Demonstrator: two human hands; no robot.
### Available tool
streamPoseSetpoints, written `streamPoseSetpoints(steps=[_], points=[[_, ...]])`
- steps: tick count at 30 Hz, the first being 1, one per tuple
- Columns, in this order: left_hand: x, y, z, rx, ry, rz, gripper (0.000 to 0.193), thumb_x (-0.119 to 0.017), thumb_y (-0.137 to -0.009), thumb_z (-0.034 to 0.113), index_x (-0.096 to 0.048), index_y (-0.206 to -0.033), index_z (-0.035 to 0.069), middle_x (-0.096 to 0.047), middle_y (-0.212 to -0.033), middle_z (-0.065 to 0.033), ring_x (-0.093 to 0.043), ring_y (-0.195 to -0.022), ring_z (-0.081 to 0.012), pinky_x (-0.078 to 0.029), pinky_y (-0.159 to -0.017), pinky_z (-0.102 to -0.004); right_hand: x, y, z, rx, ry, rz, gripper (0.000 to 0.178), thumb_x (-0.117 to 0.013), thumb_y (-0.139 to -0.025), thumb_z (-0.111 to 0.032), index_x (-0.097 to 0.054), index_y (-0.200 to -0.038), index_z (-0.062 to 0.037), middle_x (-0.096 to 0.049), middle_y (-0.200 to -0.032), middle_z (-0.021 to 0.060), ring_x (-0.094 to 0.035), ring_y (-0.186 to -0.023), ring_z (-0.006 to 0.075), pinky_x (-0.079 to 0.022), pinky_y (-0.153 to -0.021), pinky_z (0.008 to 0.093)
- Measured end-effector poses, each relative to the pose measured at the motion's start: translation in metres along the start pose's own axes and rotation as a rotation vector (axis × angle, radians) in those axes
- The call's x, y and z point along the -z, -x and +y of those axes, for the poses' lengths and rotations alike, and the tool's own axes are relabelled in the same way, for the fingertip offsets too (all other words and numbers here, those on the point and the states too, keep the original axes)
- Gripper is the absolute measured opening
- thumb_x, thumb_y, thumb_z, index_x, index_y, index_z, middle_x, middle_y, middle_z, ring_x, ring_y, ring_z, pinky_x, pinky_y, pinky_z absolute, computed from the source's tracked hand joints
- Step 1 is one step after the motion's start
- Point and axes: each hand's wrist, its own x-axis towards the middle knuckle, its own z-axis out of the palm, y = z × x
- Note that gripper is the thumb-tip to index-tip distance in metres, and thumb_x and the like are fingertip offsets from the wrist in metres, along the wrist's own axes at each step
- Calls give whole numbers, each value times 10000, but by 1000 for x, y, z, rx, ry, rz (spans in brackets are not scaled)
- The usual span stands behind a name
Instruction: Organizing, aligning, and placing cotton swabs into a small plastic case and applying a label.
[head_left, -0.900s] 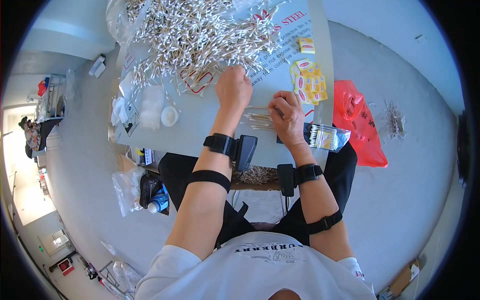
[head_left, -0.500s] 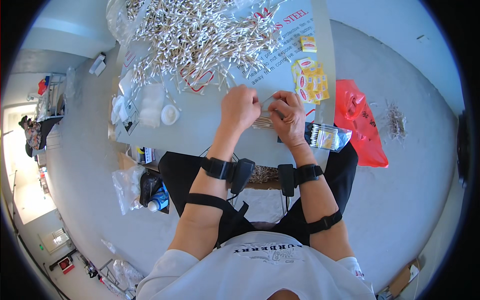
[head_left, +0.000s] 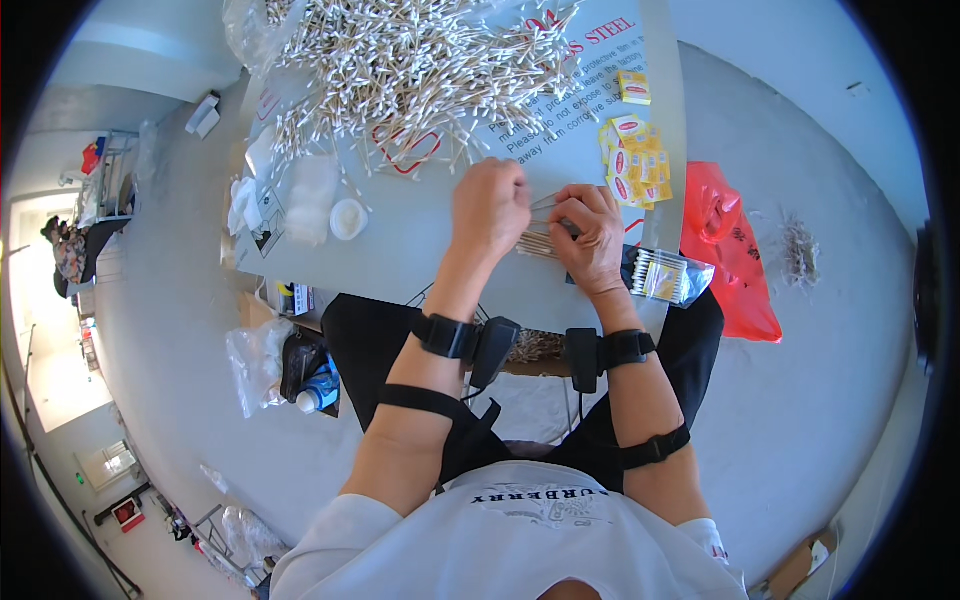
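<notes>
Over the near part of the table, my left hand (head_left: 490, 212) is curled closed, its fingertips slightly blurred. What it pinches, if anything, is hidden. Close to its right, my right hand (head_left: 592, 240) has thumb and fingers pinched on thin cotton swabs (head_left: 541, 206) that reach across the gap between the hands. Below them, a small row of cotton swabs (head_left: 537, 243) shows beside the right palm; whether the hand grips these too I cannot tell. A large heap of loose cotton swabs (head_left: 410, 80) covers the far side of the table.
Yellow-and-white cards (head_left: 638, 165) lie at the table's (head_left: 400, 265) right. A clear pack of swabs (head_left: 660, 276) sits by my right wrist. Left are a white round tub (head_left: 348, 219) and a white pad (head_left: 312, 200). A red plastic bag (head_left: 730, 260) is beyond the right edge.
The whole view has shifted slightly, moving the table a little to the right in the picture. My left hand has risen slightly; my right hand keeps its pinch.
</notes>
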Motion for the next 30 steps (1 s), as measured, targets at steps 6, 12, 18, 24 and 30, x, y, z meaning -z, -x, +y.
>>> streamPoseSetpoints(steps=[6, 12, 18, 24, 30], points=[[8, -13, -29, -62, -45, 422, 140, -620, -722, -16, -654, -832, 65, -613, -836, -163, -585, -853, -389, -481, -732, -475, -1, -2, -4, -10, -15, -22, 84, -669, -658, -29, -614, -709, -68, -638, -952, 38, -578, -915, 269, -468, -834, 387], [-5, -27, -23, -112, -183, 249, 132, -593, -690, -23, -640, -795, 42, -602, -814, -176, -578, -853, -381, -473, -743, -469, 0, -2, -6, -17, -47, -73, 154, -677, -712, -44, -643, -863, -51, -633, -1025, 81, -577, -962, 313, -472, -868, 407], [-19, -17, -8, -107, 75, 267, 81, -648, -715, -17, -633, -736, 60, -645, -840, -133, -608, -879, -344, -494, -738, -436, -11, 3, 7, -49, 175, 82, 348, -652, -823, -48, -607, -1167, -18, -561, -1225, 161, -562, -1114, 366, -485, -927, 423], [25, -21, -48, 180, 251, 83, 125, -657, -708, 1, -633, -808, 71, -622, -846, -119, -599, -886, -330, -494, -756, -432, -8, 3, 3, -104, -4, 48, 254, -660, -817, -41, -664, -1071, -51, -586, -1184, 121, -582, -1085, 330, -495, -903, 408], [10, 3, -31, -284, 102, 52, 144, -708, -740, 18, -633, -847, 76, -604, -863, -69, -599, -875, -283, -512, -764, -386, -11, -2, 1, -57, 59, 66, 197, -687, -799, -54, -671, -995, -63, -586, -1084, 96, -582, -998, 312, -488, -854, 411]])
